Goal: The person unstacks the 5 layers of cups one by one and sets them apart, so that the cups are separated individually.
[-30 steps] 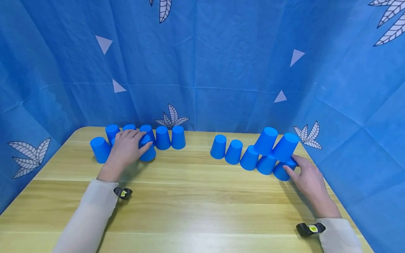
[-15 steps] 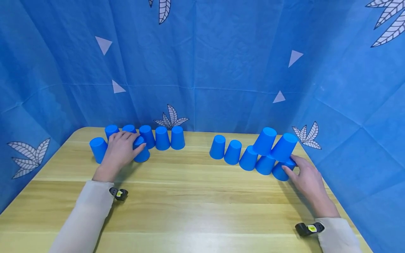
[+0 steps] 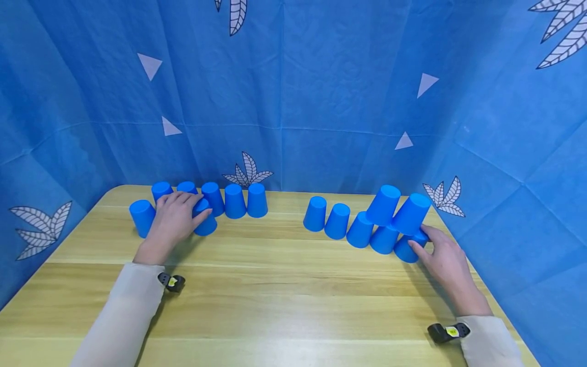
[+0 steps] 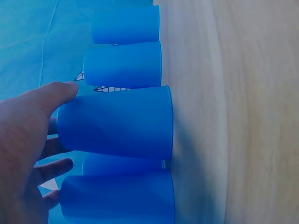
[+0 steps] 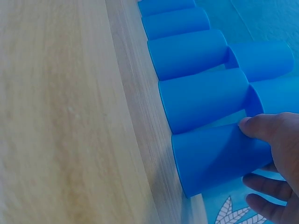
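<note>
Upside-down blue plastic cups stand on the wooden table. My left hand (image 3: 176, 219) pinches a cup (image 3: 206, 222) near its closed top, thumb on one side and fingers behind. In the left wrist view that cup (image 4: 117, 123) stands with its rim at the table, beside another cup (image 4: 119, 198). My right hand (image 3: 445, 260) grips the end cup (image 3: 407, 250) of the right row, thumb (image 5: 257, 127) near its top. Two upper cups (image 3: 384, 205) (image 3: 412, 214) bridge the last cups of that row; the outer one sits partly over the gripped cup.
Several more cups (image 3: 235, 201) form a back row at the left, partly hidden by my left hand. One cup (image 3: 142, 218) stands left of that hand. The right row continues inward to a cup (image 3: 315, 214). A blue patterned cloth (image 3: 293, 102) hangs behind the table (image 3: 293, 295).
My left hand has shifted left with its cup, away from the back row's right-hand cups, and is now nearly still. My right hand and the right-hand cups have stayed in place.
</note>
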The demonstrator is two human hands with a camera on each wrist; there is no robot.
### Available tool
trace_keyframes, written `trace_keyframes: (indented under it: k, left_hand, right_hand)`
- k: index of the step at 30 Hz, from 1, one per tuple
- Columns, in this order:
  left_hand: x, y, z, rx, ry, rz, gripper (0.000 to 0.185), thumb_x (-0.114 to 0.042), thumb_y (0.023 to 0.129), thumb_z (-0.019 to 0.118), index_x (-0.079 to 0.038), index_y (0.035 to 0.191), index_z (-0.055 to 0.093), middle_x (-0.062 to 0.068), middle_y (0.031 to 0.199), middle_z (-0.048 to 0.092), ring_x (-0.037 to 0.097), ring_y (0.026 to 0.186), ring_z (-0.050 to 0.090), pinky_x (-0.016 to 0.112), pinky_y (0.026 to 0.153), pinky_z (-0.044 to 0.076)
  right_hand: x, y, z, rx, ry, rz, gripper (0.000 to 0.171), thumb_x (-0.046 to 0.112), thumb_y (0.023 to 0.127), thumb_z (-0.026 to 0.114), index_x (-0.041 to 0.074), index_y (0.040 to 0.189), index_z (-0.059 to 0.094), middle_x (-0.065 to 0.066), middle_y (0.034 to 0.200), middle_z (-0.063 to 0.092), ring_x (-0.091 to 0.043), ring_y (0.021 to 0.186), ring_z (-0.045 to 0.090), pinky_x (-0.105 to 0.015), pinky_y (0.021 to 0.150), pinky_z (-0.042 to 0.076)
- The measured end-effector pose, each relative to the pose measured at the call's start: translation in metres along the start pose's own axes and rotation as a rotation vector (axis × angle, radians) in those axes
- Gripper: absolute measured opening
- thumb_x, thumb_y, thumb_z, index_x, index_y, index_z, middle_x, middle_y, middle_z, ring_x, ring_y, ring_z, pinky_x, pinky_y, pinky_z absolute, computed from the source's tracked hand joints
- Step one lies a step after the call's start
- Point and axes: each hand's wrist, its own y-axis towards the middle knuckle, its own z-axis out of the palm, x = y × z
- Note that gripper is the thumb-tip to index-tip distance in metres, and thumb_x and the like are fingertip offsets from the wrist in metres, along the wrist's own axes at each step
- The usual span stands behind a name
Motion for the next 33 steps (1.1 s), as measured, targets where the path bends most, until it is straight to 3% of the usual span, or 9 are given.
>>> trace_keyframes:
  k: [7,16,25,33]
  left_hand:
    - [-0.003,-0.001,-0.005,0.013,-0.007,-0.009,0.06,-0.043,0.095,0.061,-0.001,0.137,0.053,0.025,0.139,0.05,0.047,0.132,0.035,0.067,0.103,0.022]
    - [-0.015,0.001,-0.01,-0.064,-0.01,0.074,0.058,-0.044,0.093,0.064,-0.003,0.133,0.058,0.022,0.133,0.055,0.044,0.13,0.04,0.065,0.103,0.025]
    - [-0.04,0.004,-0.015,-0.052,-0.097,0.161,0.056,-0.043,0.092,0.066,-0.005,0.132,0.059,0.019,0.133,0.056,0.041,0.129,0.042,0.065,0.105,0.026]
    - [-0.069,0.007,-0.011,0.003,-0.129,0.245,0.056,-0.045,0.092,0.064,-0.008,0.134,0.06,0.017,0.136,0.056,0.04,0.131,0.042,0.063,0.107,0.025]
  right_hand:
    - [0.001,0.0,0.0,-0.003,-0.002,-0.006,0.06,0.03,0.095,0.066,-0.007,0.137,0.047,-0.032,0.128,0.053,-0.052,0.116,0.049,-0.069,0.091,0.039]
    - [0.0,0.001,-0.001,0.008,-0.006,0.0,0.061,0.032,0.096,0.064,-0.008,0.138,0.045,-0.033,0.129,0.052,-0.053,0.117,0.047,-0.07,0.092,0.038]
    - [0.001,0.001,-0.003,0.002,-0.003,-0.008,0.059,0.03,0.095,0.065,-0.008,0.137,0.046,-0.032,0.128,0.053,-0.052,0.116,0.049,-0.069,0.091,0.039]
    - [0.003,0.0,-0.002,0.006,-0.002,-0.001,0.061,0.031,0.095,0.066,-0.009,0.137,0.046,-0.032,0.128,0.053,-0.052,0.116,0.048,-0.068,0.092,0.039]
